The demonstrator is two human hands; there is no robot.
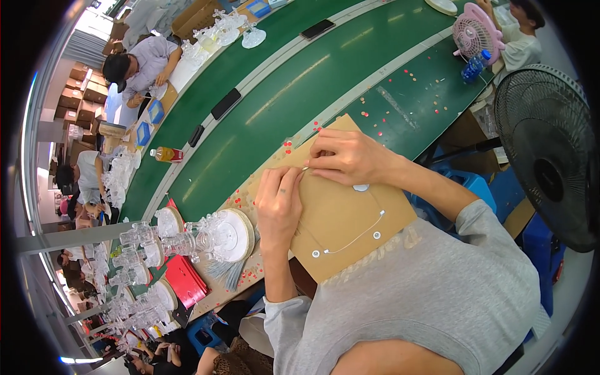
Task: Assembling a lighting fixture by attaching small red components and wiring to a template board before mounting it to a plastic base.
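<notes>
My left hand [279, 195] and my right hand [344, 157] meet over a brown cardboard sheet [350, 234]. Both are closed, with thumbs and fingers pinched around a small pale piece [305, 168] whose kind I cannot make out. On the cardboard lies a thin wire [355, 240] with small white ends; its thin lines run up toward both hands. Two white round pieces with dark centres, one a small disc [315, 254] and the other a similar disc [377, 235], lie near the lower edge. A white round part [360, 187] shows partly beneath my right hand.
Clear plastic assemblies with round white bases [234, 236] stand at the left, near a red folder [185, 281]. Phones [225, 104] and a drink bottle [167, 154] rest along the green table [281, 94]. A black fan [547, 156] stands at right. Several people work across the table.
</notes>
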